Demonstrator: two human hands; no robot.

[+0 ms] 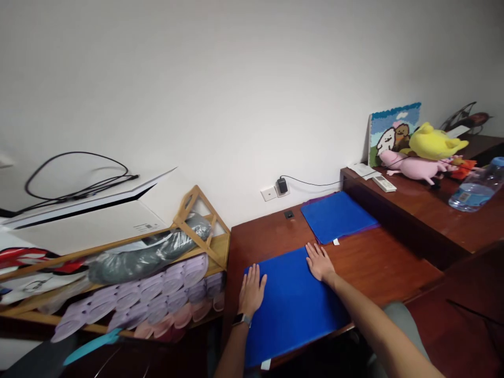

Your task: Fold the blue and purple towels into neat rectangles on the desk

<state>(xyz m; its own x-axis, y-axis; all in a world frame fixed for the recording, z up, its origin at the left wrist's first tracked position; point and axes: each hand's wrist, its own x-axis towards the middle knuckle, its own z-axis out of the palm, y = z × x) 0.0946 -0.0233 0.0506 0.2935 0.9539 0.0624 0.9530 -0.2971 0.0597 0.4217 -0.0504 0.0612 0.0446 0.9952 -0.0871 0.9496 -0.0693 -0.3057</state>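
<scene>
A flat blue cloth [293,304] lies spread on the reddish-brown wooden desk [271,231], close to its front edge. My left hand [252,291] rests flat near its far left corner, fingers stretched out, a watch on the wrist. Near the far right corner, my right hand [318,261] lies palm down with its fingers extended. Neither hand grips anything. Behind, against the wall, sits a second blue cloth [338,218] with purple showing along its edges. Small white tags stick out from the front of both cloths.
To the left stands a wooden rack [220,247] with several purple and pink slippers [151,294] and a white box [98,226]. On the raised right surface are a remote control [384,183], plush toys [417,167], a picture [396,128] and a water bottle [478,186]. A black adapter [282,185] is plugged into the wall.
</scene>
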